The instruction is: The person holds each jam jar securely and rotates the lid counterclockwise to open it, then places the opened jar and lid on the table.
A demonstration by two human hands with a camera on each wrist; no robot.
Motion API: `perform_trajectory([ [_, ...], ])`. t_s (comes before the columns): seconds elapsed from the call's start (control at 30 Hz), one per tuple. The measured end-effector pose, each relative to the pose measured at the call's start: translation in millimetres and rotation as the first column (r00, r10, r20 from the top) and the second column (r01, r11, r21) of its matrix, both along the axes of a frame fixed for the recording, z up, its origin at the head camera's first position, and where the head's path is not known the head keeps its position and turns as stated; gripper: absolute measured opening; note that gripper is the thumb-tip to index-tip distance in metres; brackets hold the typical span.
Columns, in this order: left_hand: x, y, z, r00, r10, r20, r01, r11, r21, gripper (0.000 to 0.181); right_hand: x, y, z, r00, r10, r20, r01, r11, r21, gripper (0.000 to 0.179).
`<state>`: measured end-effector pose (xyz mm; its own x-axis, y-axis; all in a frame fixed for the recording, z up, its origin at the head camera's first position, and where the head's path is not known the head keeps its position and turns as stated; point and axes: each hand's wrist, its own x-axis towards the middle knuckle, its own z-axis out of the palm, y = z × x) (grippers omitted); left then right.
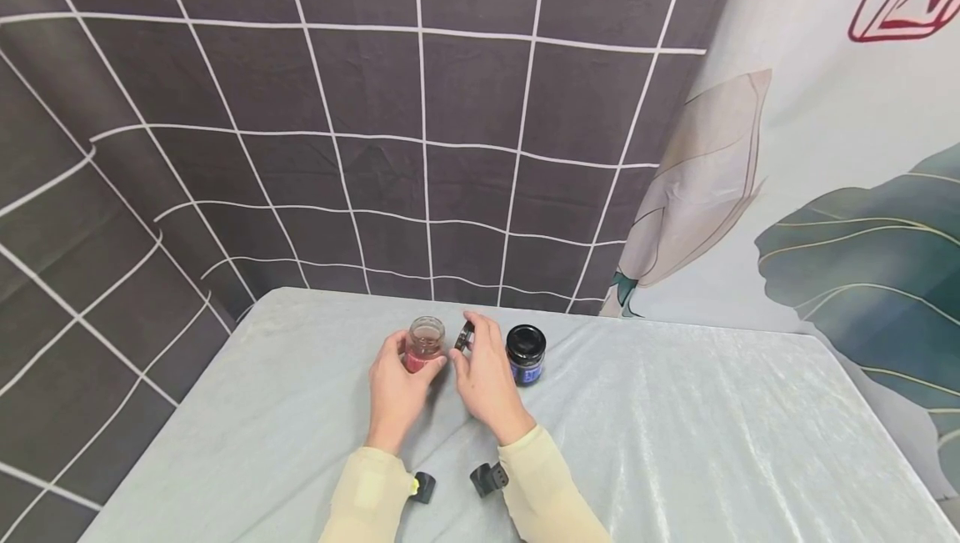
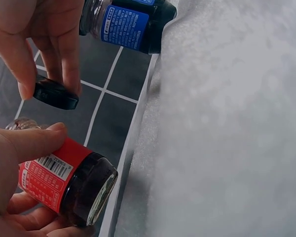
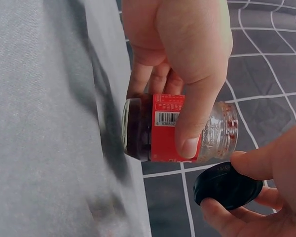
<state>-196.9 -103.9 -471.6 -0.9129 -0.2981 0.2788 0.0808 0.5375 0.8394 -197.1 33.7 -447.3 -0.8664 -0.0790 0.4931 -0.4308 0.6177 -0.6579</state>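
Left hand point(image 1: 397, 389): you are gripping the red-labelled jar point(image 1: 426, 344).
Right hand point(image 1: 487, 378): you are pinching the black lid point(image 3: 227, 187).
Blue-labelled jar point(image 1: 526, 354): standing beside your right hand.

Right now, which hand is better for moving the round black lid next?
Probably the right hand, since it pinches the round black lid; the left hand is busy gripping the open, red-labelled glass jar.
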Motion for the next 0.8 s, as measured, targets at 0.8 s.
perform_trajectory([
  [0.8,-1.5,-1.9,-4.0,1.0,0.003,0.03,-0.003,1.0,0.009,0.062,-1.3,0.6,-3.7,1.0,-0.002,0.027,0.001,1.0,0.01,0.052],
])
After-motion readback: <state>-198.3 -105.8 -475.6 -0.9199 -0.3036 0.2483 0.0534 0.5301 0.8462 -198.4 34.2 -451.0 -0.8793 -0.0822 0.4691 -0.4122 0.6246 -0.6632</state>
